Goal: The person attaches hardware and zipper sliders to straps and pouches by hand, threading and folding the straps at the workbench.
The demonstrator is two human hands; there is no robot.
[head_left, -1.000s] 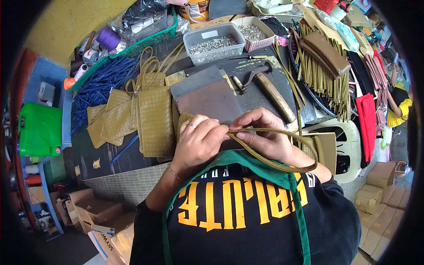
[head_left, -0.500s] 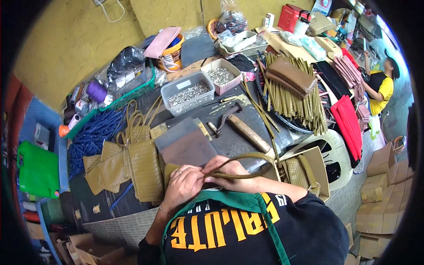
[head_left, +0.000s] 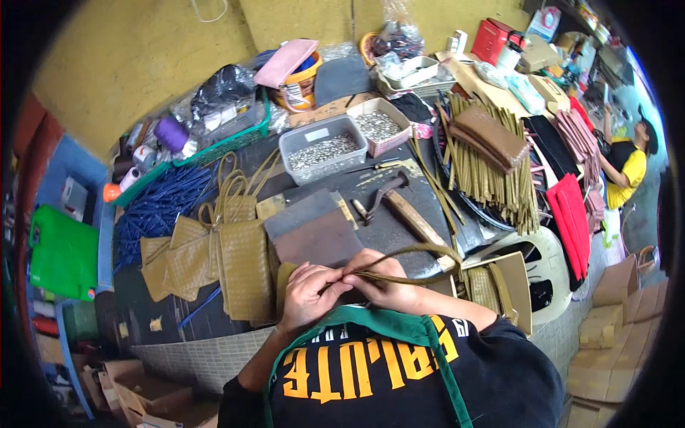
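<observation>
Brings right hand (head_left: pixel 379 279) closer to left hand (head_left: pixel 307 292) than 1 second ago; holds both nearly closed, pinching looped olive strap (head_left: pixel 427 247) near wooden-handled hammer (head_left: pixel 416 218).

You are in a workshop for woven, leather-like goods: a hammer (head_left: pixel 415 220) lies on your dark worktable (head_left: pixel 153 308), with a checked tub (head_left: pixel 394 143) of small metallic pieces beyond it. Left of the hammer you have olive woven pieces (head_left: pixel 246 278), blue strips (head_left: pixel 153 210) and a purple spool (head_left: pixel 170 134); to its right, a heap of olive straps (head_left: pixel 492 196) and, farther off, a person in yellow (head_left: pixel 629 171).
</observation>
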